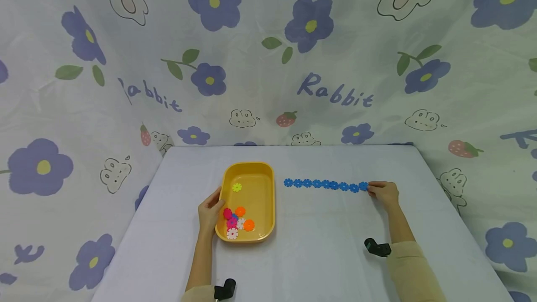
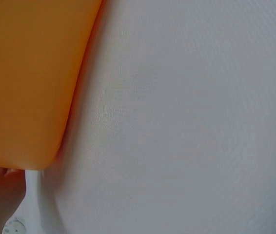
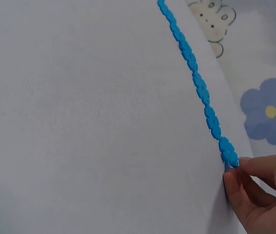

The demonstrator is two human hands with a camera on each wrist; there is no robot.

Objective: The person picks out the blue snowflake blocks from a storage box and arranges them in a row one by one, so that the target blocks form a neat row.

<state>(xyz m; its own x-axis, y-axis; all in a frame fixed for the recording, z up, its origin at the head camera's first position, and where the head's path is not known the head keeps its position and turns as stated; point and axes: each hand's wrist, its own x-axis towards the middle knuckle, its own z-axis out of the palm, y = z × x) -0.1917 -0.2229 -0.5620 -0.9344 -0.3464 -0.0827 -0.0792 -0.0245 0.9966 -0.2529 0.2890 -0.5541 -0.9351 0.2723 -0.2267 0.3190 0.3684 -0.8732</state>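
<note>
In the head view, my left hand (image 1: 208, 214) grips the left edge of a yellow rectangular tray (image 1: 259, 181), thumb over the rim. The left wrist view shows the tray's outer wall (image 2: 28, 83) close up, with part of the hand at its lower corner. My right hand (image 1: 386, 193) pinches the right end of a row of blue snowflake discs (image 1: 316, 183) joined into a chain. This chain runs leftward toward the tray. Thumb and fingertips meet at the end disc in the right wrist view, where the chain (image 3: 200, 84) stretches away from them.
Inside the tray, pink, white, blue and orange discs (image 1: 249, 225) cluster at the near left; a yellow-green disc (image 1: 237, 187) lies apart, farther back. A white cloth (image 1: 319, 255) covers the table. A patterned curtain (image 1: 260, 78) hangs behind and at both sides.
</note>
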